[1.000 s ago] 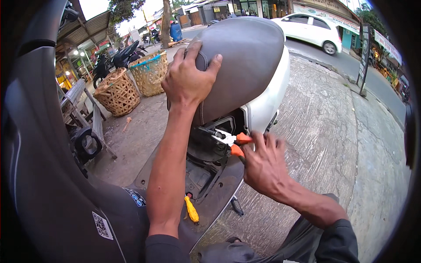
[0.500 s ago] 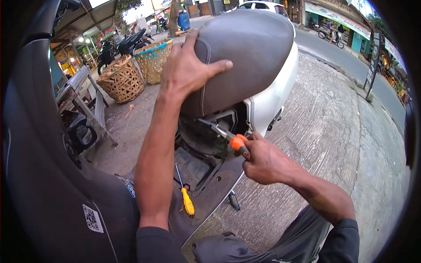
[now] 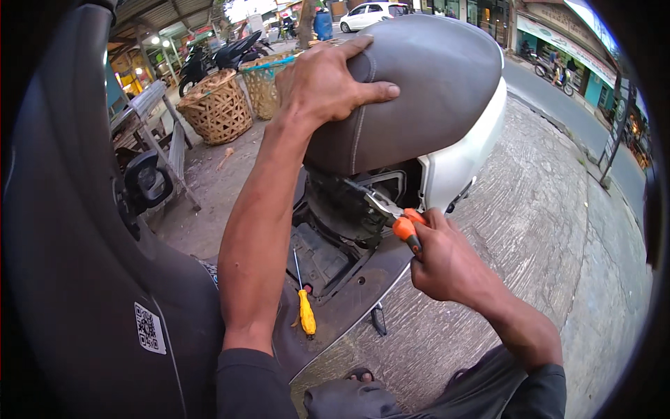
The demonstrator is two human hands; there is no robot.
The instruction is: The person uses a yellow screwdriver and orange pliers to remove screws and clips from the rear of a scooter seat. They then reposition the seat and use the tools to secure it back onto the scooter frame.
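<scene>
A dark brown scooter seat (image 3: 426, 91) is tilted up over the scooter's opened body. My left hand (image 3: 328, 87) is closed on its left side, thumb across the top. Orange-and-black pliers (image 3: 403, 227) are gripped in my right hand (image 3: 447, 258). Their metal jaws reach into the dark opening (image 3: 338, 209) under the seat, at a thin part below the seat's edge. What exactly the jaw tips touch is too small to tell. On the footboard (image 3: 335, 321) lies a yellow-handled screwdriver (image 3: 306, 311), its shaft pointing toward the opening.
The dark front panel (image 3: 91, 279) stands close on my left. White rear bodywork (image 3: 464, 146) is beyond the opening. A small black part (image 3: 378, 320) lies beside the footboard. Woven baskets (image 3: 216, 112) and a wooden bench (image 3: 157, 133) stand at the far left; a road with a white car (image 3: 370, 15) is behind.
The view has shifted, so the scooter and both hands sit farther right in the picture. My left hand stays on the seat and my right hand still grips the pliers at the opening.
</scene>
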